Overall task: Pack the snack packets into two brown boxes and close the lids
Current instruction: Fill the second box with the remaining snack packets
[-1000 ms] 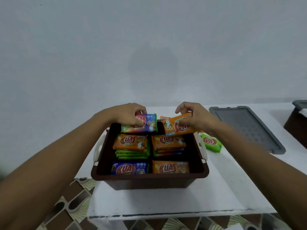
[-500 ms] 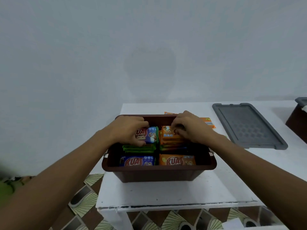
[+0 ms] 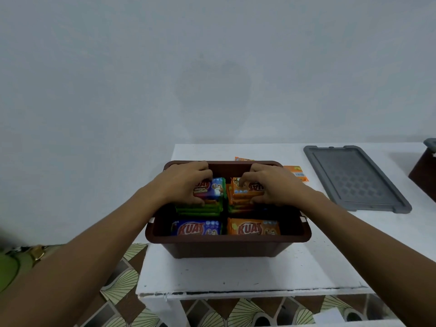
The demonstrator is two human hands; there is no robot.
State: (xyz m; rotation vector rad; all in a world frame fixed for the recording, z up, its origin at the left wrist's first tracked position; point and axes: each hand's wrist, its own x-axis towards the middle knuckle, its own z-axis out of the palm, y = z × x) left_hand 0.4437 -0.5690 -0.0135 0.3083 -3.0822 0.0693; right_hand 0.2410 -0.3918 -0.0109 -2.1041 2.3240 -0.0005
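Note:
A brown box (image 3: 226, 246) stands open on the white table, filled with stacks of snack packets. My left hand (image 3: 186, 182) grips a blue and red packet (image 3: 212, 188) on top of the back left stack of green packets. My right hand (image 3: 271, 185) grips an orange packet (image 3: 240, 188) on top of the back right stack. At the front lie a blue packet (image 3: 197, 228) and an orange packet (image 3: 253, 228). Two loose orange packets (image 3: 297, 173) lie on the table behind the box.
A grey lid (image 3: 356, 178) lies flat on the table to the right. A second brown box (image 3: 423, 171) with a grey lid shows at the right edge. The white table's front edge (image 3: 236, 291) is near me, with patterned floor below.
Both hands carried their packets from above the box's far rim down into it and now set them on the back stacks. The green packet beside the box is out of sight.

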